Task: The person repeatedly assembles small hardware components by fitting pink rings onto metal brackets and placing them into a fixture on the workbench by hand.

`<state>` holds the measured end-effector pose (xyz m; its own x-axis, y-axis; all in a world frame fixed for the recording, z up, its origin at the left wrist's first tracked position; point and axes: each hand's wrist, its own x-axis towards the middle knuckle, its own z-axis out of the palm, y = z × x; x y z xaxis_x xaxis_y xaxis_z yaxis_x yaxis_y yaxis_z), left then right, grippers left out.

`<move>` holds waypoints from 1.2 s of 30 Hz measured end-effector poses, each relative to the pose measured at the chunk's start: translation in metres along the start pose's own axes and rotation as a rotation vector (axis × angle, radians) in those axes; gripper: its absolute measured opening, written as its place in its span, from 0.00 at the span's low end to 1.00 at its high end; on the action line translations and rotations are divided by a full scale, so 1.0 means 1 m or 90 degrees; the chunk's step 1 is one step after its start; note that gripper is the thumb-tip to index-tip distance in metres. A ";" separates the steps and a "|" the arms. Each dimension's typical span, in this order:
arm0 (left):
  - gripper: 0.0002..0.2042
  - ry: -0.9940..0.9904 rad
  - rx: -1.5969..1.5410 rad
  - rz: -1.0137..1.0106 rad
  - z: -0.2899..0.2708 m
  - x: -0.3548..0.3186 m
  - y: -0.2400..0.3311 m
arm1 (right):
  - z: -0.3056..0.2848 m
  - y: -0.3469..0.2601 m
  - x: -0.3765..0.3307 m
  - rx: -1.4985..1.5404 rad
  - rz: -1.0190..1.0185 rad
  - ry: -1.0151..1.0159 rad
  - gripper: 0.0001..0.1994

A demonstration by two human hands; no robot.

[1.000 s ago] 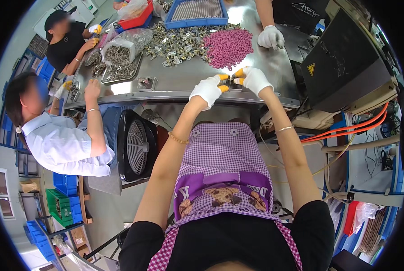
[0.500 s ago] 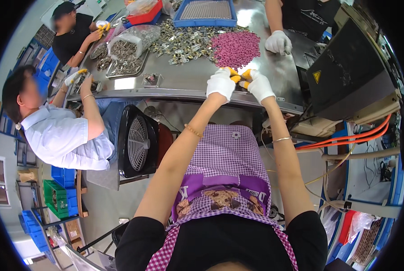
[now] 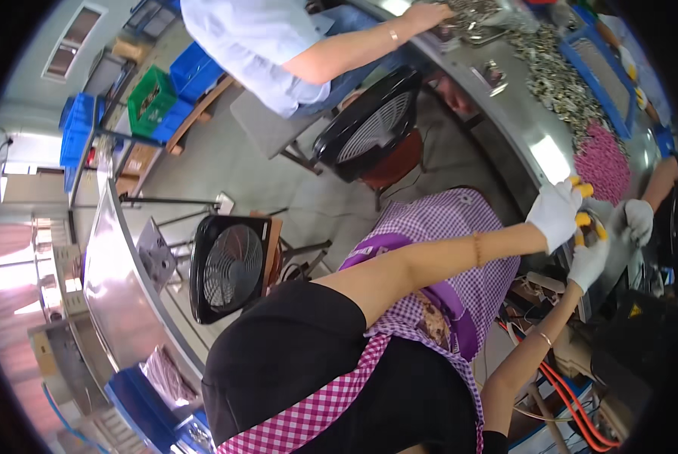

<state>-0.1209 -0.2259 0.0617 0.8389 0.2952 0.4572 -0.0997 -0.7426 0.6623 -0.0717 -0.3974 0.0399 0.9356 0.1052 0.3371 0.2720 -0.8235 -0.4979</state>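
Note:
My left hand (image 3: 557, 213), in a white glove with yellow fingertips, is over the near edge of the metal worktable (image 3: 522, 125). Its fingers and thumb stand apart, and no object shows in it. Close beside it my right hand (image 3: 589, 261), gloved alike, has its thumb and fingers curled toward each other. Something dark shows between those fingertips, too small and blurred to name. Just beyond both hands lies a heap of small pink rings (image 3: 602, 165). Small metal parts (image 3: 548, 76) are spread farther along the table.
A co-worker's white-gloved hand (image 3: 639, 219) rests beside the pink heap. The blue tray (image 3: 579, 54) lies beyond the metal parts. Two black fans (image 3: 369, 125) stand to my left, near a seated person in a pale shirt (image 3: 267, 49). Orange hoses (image 3: 573, 416) run at lower right.
The whole view has swung to the left, so the worktable now appears at upper right, tilted. A second fan and another metal table have come into view. My hands stay close together near the pink heap.

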 end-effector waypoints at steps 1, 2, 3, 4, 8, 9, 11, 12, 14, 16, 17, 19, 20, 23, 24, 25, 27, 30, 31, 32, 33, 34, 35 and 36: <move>0.15 0.107 -0.092 -0.001 -0.007 -0.013 -0.003 | 0.005 0.013 0.000 0.059 0.037 0.041 0.22; 0.15 0.102 -0.100 -0.012 -0.016 -0.025 0.001 | -0.003 0.025 0.002 0.048 0.041 0.033 0.22; 0.15 -0.020 -0.186 -0.048 -0.028 -0.038 -0.001 | -0.007 0.029 0.008 -0.024 0.118 0.082 0.23; 0.15 -0.141 -0.275 -0.083 -0.034 -0.049 0.000 | -0.010 0.033 0.015 -0.097 0.195 0.134 0.24; 0.14 -0.238 -0.271 0.006 -0.016 -0.085 0.000 | -0.021 0.036 0.054 -0.259 0.286 0.145 0.26; 0.13 -0.244 -0.250 0.062 -0.014 -0.088 0.003 | -0.024 0.043 0.061 -0.280 0.318 0.149 0.28; 0.14 -0.258 -0.303 0.079 -0.019 -0.088 0.006 | -0.027 0.050 0.069 -0.282 0.356 0.141 0.28; 0.14 -0.262 -0.310 0.091 -0.027 -0.086 0.006 | -0.025 0.053 0.069 -0.286 0.363 0.153 0.28; 0.13 -0.273 -0.406 0.002 -0.049 -0.075 0.004 | -0.027 0.062 0.065 -0.323 0.309 0.160 0.28; 0.11 -0.192 -0.527 -0.050 -0.070 -0.064 -0.019 | -0.026 0.048 0.056 -0.287 0.310 0.179 0.29; 0.11 -0.087 -0.599 -0.065 -0.071 -0.056 -0.042 | -0.028 0.018 0.056 -0.254 0.333 0.161 0.28; 0.15 0.060 -0.750 -0.219 -0.088 -0.031 -0.078 | -0.033 -0.005 0.052 -0.159 0.294 0.197 0.27; 0.16 0.160 -0.638 -0.121 -0.087 -0.008 -0.111 | -0.030 0.011 0.052 -0.193 0.281 0.206 0.26; 0.17 0.359 -0.424 -0.074 -0.097 0.054 -0.182 | -0.039 0.015 0.056 -0.267 0.350 0.167 0.24; 0.16 0.426 -0.247 -0.038 -0.102 0.070 -0.195 | -0.040 0.012 0.055 -0.284 0.351 0.166 0.24; 0.16 0.442 -0.130 -0.078 -0.104 0.087 -0.209 | -0.039 0.018 0.056 -0.311 0.340 0.162 0.24; 0.21 0.357 0.046 -0.232 -0.118 0.118 -0.221 | -0.034 0.030 0.056 -0.367 0.299 0.164 0.23; 0.26 0.204 0.195 -0.317 -0.119 0.156 -0.260 | -0.032 0.027 0.063 -0.355 0.321 0.134 0.22; 0.26 0.178 0.192 -0.302 -0.114 0.159 -0.262 | -0.035 0.027 0.064 -0.351 0.336 0.118 0.22; 0.26 0.154 0.190 -0.287 -0.109 0.161 -0.263 | -0.035 0.034 0.066 -0.352 0.346 0.130 0.22; 0.26 0.134 0.189 -0.274 -0.105 0.163 -0.262 | -0.033 0.039 0.068 -0.375 0.347 0.142 0.22; 0.26 0.114 0.191 -0.263 -0.101 0.166 -0.260 | -0.033 0.045 0.069 -0.398 0.346 0.152 0.22; 0.27 0.097 0.198 -0.258 -0.100 0.165 -0.262 | -0.034 0.033 0.069 -0.405 0.368 0.158 0.22; 0.27 0.081 0.207 -0.256 -0.098 0.164 -0.264 | -0.032 0.021 0.067 -0.411 0.389 0.162 0.22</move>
<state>-0.0092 0.0778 0.0203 0.7030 0.6507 0.2869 0.4047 -0.6978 0.5910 -0.0106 -0.4255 0.0780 0.7768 -0.5130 0.3653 -0.5029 -0.8544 -0.1305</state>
